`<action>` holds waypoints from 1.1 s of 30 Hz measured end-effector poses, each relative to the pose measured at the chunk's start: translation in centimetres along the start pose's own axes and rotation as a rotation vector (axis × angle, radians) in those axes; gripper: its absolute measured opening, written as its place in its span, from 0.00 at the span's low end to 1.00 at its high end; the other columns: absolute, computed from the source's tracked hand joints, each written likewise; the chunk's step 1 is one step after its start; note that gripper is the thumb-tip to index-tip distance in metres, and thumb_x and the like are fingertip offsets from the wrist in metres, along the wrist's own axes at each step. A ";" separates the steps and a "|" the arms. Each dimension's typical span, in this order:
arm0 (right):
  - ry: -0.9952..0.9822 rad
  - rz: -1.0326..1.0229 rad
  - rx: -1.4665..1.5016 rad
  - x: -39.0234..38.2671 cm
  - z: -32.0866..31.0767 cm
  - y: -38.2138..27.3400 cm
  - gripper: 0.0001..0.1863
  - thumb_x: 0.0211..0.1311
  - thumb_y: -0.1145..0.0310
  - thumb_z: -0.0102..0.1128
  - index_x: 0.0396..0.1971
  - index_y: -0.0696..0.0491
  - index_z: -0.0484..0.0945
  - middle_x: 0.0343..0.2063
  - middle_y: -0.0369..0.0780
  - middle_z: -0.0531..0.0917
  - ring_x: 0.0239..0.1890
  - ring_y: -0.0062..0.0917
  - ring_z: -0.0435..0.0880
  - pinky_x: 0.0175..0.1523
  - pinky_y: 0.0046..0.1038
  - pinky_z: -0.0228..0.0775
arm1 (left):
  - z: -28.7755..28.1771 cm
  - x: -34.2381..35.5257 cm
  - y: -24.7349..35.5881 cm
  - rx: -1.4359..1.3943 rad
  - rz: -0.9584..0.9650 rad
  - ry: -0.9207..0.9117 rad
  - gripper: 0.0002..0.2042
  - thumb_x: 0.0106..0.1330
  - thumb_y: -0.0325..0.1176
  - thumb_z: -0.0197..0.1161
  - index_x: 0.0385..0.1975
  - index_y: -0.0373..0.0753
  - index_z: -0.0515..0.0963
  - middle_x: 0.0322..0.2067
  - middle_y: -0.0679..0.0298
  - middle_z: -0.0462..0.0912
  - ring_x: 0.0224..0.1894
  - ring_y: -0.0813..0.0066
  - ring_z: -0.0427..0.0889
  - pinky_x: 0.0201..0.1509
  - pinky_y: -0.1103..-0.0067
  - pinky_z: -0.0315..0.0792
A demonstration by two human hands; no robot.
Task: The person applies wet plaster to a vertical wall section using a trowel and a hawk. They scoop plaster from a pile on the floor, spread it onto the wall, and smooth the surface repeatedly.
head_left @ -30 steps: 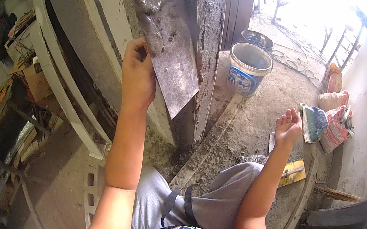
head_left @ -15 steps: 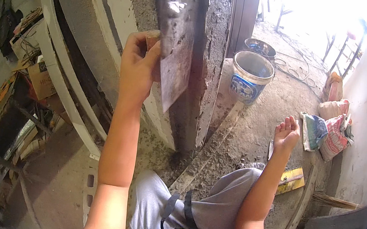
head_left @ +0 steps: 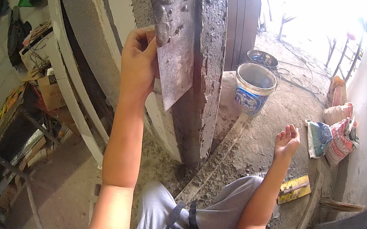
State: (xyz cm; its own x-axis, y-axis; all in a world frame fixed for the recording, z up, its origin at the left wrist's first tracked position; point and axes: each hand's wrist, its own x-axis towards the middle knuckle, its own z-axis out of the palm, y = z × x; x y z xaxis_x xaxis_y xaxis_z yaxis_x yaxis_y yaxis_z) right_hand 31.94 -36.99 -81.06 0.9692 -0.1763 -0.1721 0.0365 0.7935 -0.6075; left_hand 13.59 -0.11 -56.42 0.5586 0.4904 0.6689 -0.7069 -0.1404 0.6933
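My left hand [head_left: 138, 61] is closed on the handle of a steel plastering trowel [head_left: 175, 73], held almost upright against the rough mortar-coated edge of a column [head_left: 207, 85], with lumps of wet grey mortar on the blade's upper part. My right hand [head_left: 287, 142] is empty, palm up with fingers loosely curled and apart, raised over my bent knee on the right. Below it a yellow float [head_left: 292, 188] lies on the mortar-strewn floor [head_left: 211, 184].
A white-and-blue bucket [head_left: 253, 87] and dark tub [head_left: 262, 59] stand beyond the column. Sacks [head_left: 341, 146] lean by the right wall. A long board [head_left: 212, 158] lies across the floor. Curved strips [head_left: 68, 98], cardboard [head_left: 53, 91] and bars crowd the left, and cables lie near the bright doorway.
The trowel has swung from a tilt to nearly upright, moving slightly right along the column with my left hand. The scene has shifted down in view. My right hand stays open.
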 end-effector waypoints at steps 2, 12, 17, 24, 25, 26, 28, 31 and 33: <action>0.008 0.006 0.008 0.2 0.2 0.0 0.17 0.70 0.52 0.48 0.46 0.50 0.75 0.38 0.32 0.76 0.32 0.20 0.72 0.39 0.26 0.67 | -0.1 0.4 0.0 0.023 -0.027 0.013 0.12 0.69 0.30 0.61 0.45 0.31 0.71 0.38 0.61 0.76 0.38 0.79 0.77 0.41 0.82 0.74; 0.016 0.008 0.034 0.4 0.1 -0.1 0.17 0.70 0.53 0.48 0.46 0.49 0.74 0.38 0.33 0.76 0.30 0.19 0.72 0.36 0.24 0.67 | -0.4 0.2 1.0 -0.095 -0.094 0.019 0.12 0.69 0.27 0.60 0.47 0.29 0.69 0.39 0.58 0.77 0.38 0.72 0.81 0.43 0.76 0.78; 0.018 0.015 0.036 0.6 0.2 0.2 0.17 0.70 0.53 0.48 0.46 0.50 0.74 0.37 0.33 0.76 0.30 0.20 0.72 0.37 0.24 0.67 | 0.5 1.2 0.8 -0.123 -0.095 0.007 0.12 0.68 0.25 0.60 0.46 0.29 0.69 0.39 0.58 0.77 0.38 0.71 0.81 0.41 0.76 0.79; 0.028 0.020 0.034 0.6 0.1 0.1 0.18 0.71 0.53 0.47 0.47 0.50 0.74 0.37 0.33 0.76 0.30 0.20 0.71 0.37 0.24 0.67 | -2.5 1.1 0.0 0.017 -0.066 0.120 0.11 0.69 0.28 0.60 0.46 0.30 0.70 0.37 0.59 0.77 0.34 0.75 0.80 0.33 0.79 0.77; 0.022 0.022 0.036 0.8 -0.1 0.1 0.17 0.71 0.53 0.47 0.47 0.50 0.74 0.37 0.33 0.76 0.30 0.20 0.71 0.37 0.24 0.67 | -2.1 0.8 0.4 0.006 -0.080 0.123 0.11 0.69 0.29 0.60 0.45 0.30 0.70 0.37 0.59 0.77 0.31 0.76 0.80 0.29 0.80 0.77; 0.020 0.013 0.041 1.1 -0.3 0.0 0.17 0.71 0.53 0.47 0.47 0.50 0.74 0.37 0.33 0.76 0.30 0.20 0.71 0.37 0.24 0.67 | -1.5 0.6 0.8 -0.005 -0.093 0.127 0.11 0.69 0.29 0.60 0.45 0.30 0.70 0.36 0.60 0.77 0.28 0.77 0.80 0.25 0.81 0.76; 0.010 0.005 0.044 1.2 -0.2 0.3 0.17 0.71 0.53 0.47 0.46 0.50 0.74 0.37 0.33 0.76 0.30 0.21 0.72 0.36 0.25 0.68 | -0.1 1.1 1.3 -0.044 -0.045 0.113 0.11 0.70 0.31 0.59 0.44 0.31 0.70 0.33 0.60 0.77 0.23 0.78 0.78 0.18 0.82 0.71; 0.044 0.041 0.032 1.0 0.1 0.9 0.17 0.71 0.53 0.47 0.46 0.50 0.74 0.36 0.33 0.76 0.29 0.21 0.72 0.36 0.25 0.68 | 1.6 1.2 2.4 -0.037 -0.045 0.041 0.12 0.70 0.33 0.60 0.44 0.31 0.70 0.30 0.62 0.77 0.19 0.79 0.76 0.14 0.82 0.68; 0.019 0.033 0.029 1.1 -0.1 0.6 0.17 0.71 0.53 0.47 0.46 0.50 0.74 0.37 0.32 0.76 0.30 0.20 0.71 0.37 0.25 0.67 | 1.9 1.3 2.4 -0.047 -0.049 0.002 0.13 0.70 0.34 0.61 0.43 0.30 0.70 0.27 0.63 0.77 0.19 0.80 0.76 0.16 0.82 0.70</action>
State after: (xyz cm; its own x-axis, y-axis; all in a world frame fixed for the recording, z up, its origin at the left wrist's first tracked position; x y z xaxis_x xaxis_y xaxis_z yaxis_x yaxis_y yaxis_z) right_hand 32.99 -36.76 -81.72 0.9652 -0.1605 -0.2062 0.0120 0.8157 -0.5784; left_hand 13.51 -1.41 -53.38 0.5923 0.4971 0.6341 -0.6982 -0.0760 0.7118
